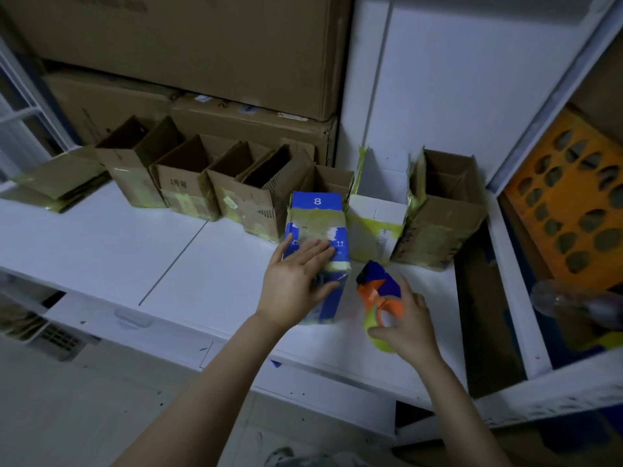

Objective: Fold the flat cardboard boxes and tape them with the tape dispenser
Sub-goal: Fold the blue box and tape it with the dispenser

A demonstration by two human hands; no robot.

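So we had a row of taped-up boxes [188, 190] along the far side of the tabletop [101, 244], left hand [296, 278] pressing the blue box [317, 227] with straight fingers, right hand [406, 328] gripping the tape dispenser [377, 291] just right of it, and the flat boxes [57, 183] far left looked not yet folded.

The blue box [303, 200] in the centre is printed cardboard, its coating torn to rough white patches under glossy yellowish tape. The tape dispenser [371, 291] beside it is smooth orange and blue plastic. The brown boxes [188, 187] behind are matt corrugated cardboard with shiny tape bands. The table [101, 247] is smooth, white, faintly sheened.
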